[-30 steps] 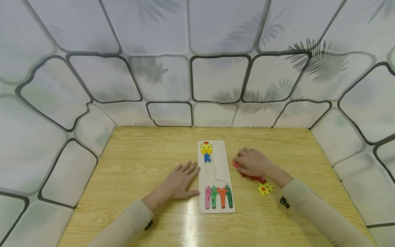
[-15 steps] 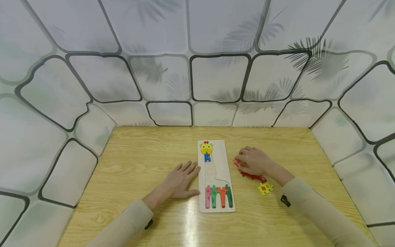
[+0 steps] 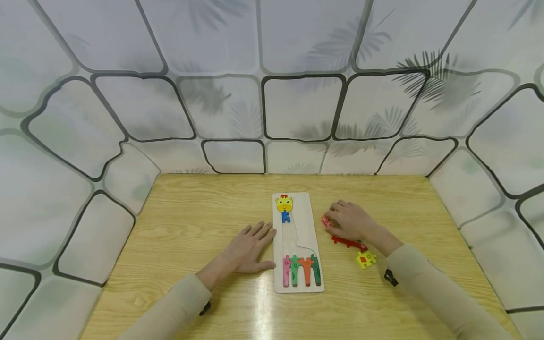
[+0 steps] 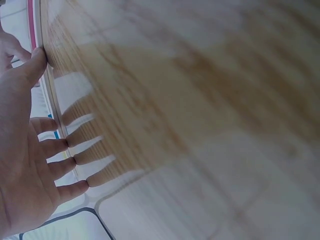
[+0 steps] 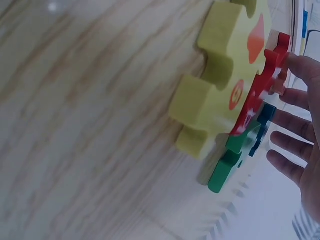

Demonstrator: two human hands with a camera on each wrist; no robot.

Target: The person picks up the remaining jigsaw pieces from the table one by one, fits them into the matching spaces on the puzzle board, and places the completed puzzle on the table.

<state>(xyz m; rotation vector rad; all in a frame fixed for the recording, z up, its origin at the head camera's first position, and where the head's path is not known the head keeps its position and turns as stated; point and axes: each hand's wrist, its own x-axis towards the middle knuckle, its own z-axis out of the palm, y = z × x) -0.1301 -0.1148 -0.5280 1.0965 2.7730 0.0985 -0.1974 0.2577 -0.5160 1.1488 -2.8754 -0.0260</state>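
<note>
A pale giraffe puzzle board lies upright before me in the head view. It bears a yellow head piece, a blue piece and several coloured leg pieces along its bottom. My left hand lies flat with spread fingers, its thumb and fingertips touching the board's left edge. Right of the board, my right hand pinches a small pink puzzle piece between thumb and index finger. Under and beside that hand lie a long red piece and a yellow piece.
In the right wrist view, a green piece and a dark blue piece lie beyond the yellow one, mostly hidden from the head camera by the hand. The wooden table meets patterned walls at the back and sides.
The pink piece has shifted slightly up and turned a little within the right fingers. My left hand and the board stay practically where they were.
</note>
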